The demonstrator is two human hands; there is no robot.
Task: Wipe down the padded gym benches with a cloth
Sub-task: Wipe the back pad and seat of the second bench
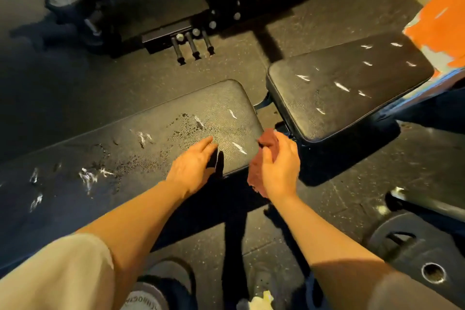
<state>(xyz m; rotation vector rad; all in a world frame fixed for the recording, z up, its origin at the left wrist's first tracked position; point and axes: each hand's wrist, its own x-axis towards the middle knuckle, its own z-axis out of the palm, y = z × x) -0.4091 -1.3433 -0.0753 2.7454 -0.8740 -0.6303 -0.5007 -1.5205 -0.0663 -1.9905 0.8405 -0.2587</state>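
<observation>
A long black padded bench (130, 158) runs from the lower left to the centre, its surface torn in white slashes and speckled with dark spots. My left hand (193, 166) rests flat on its near right end, fingers straight. A reddish-brown cloth (266, 148) is gripped in my right hand (279, 166), which hovers at the bench's right corner, in the gap between the pads. A second black padded seat (347, 85), tilted and also torn, lies to the right.
A black machine frame with pegs (193, 45) stands on the rubber floor beyond the bench. A weight plate (412, 254) lies at the lower right. An orange wall edge (437, 22) is at the far right. My feet are below the bench.
</observation>
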